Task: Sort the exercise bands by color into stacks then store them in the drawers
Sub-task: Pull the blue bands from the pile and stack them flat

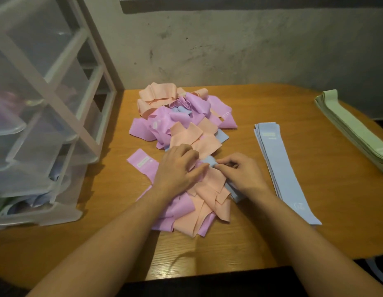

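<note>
Exercise bands, unsorted heap (182,133): pink, peach, a few blue; under and beyond both hands.
Drawers (42,133): far left of the grip; hold some bands already.
Left hand (177,170): fingers bent, pressing pink and peach bands aside.
Right hand (240,172): pinching blue band (210,162).
Blue stack (282,168): just right of the grip; unfinished.
Green stack (355,133): far right; apparently done.
Remaining: pink, peach stacks; storing.

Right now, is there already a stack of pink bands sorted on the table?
No: only a blue stack and a green stack lie sorted; pink bands remain in the mixed pile.
</note>
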Demonstrator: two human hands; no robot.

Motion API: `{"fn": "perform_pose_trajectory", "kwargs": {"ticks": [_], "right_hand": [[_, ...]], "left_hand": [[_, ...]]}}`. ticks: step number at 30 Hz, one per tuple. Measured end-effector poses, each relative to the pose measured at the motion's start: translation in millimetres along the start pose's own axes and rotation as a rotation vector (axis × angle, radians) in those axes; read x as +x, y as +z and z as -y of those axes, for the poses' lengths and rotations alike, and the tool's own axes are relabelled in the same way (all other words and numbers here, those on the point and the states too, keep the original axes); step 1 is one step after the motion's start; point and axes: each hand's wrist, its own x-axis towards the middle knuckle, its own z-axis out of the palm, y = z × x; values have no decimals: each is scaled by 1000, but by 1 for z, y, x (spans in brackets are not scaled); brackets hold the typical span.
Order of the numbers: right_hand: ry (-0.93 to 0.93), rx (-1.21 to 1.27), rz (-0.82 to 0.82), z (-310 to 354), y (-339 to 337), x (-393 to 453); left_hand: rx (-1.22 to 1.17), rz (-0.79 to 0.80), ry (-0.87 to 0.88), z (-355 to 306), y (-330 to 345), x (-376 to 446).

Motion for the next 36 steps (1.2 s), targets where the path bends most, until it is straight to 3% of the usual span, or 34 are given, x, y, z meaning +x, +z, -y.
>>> {"fn": "perform_pose_trajectory", "kwargs": {"ticks": [6,13,19,22,25,32,36], "right_hand": [[-186,104,-47,7,-4,-22],[95,574,-204,6,-1,-31],[237,637,-265,9,3,-12],[200,490,-252,17,2,-2],[129,267,-181,24,-6,-1],[158,-297,193,11,-13,-10],[244,-125,131,10,-16,-13]], "left_hand": [[-12,-51,24,2,1,-2],[-22,-5,96,4,2,-2],[-62,-6,117,3,2,-3],[-26,27,137,4,1,-3],[-23,35,34,7,2,-3],[-96,141,-74,-1,-5,-1],[-45,111,-2,2,-1,-1]]}}
